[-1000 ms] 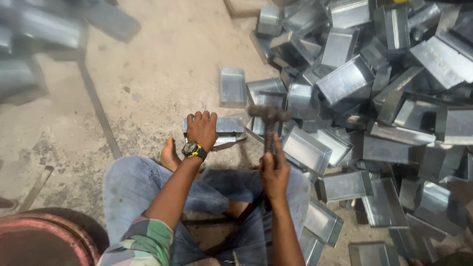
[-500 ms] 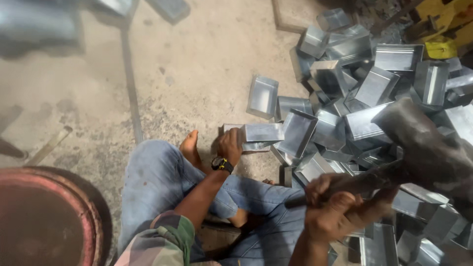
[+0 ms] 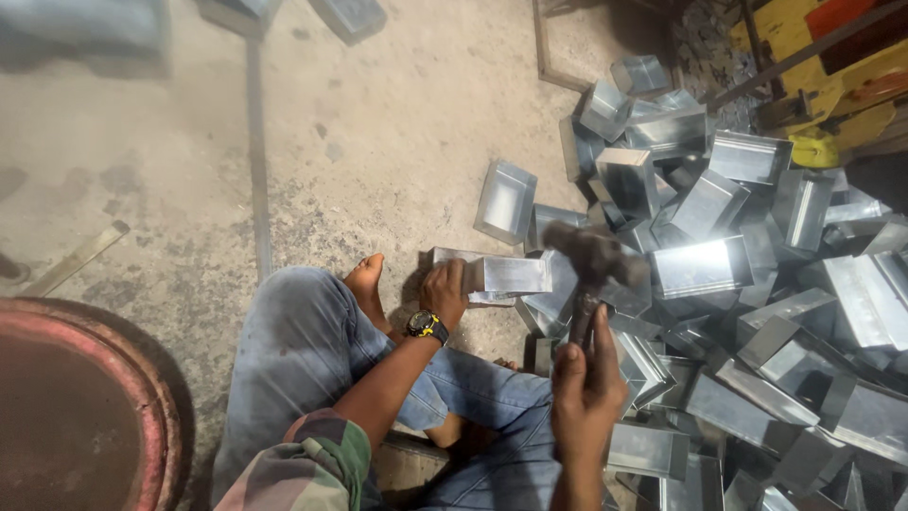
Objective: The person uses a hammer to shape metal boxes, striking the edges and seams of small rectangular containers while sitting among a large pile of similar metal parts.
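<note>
I sit on the floor in blue jeans. My left hand (image 3: 443,290), with a black and yellow watch on the wrist, presses down on a shiny sheet-metal box (image 3: 497,274) lying on the concrete in front of my bare foot (image 3: 364,284). My right hand (image 3: 586,378) grips the handle of a hammer (image 3: 594,260), whose dark head is blurred just right of the box, above the edge of the pile.
A large heap of similar metal boxes (image 3: 747,246) fills the right side. One lone box (image 3: 505,201) lies apart, farther out. A round reddish rim (image 3: 142,378) sits at the lower left. Yellow equipment (image 3: 842,66) stands at the top right. Bare concrete floor (image 3: 378,123) lies ahead.
The hammer was raised high to the right half a second ago; now its head has come down close to the held box. My left hand stayed on the box.
</note>
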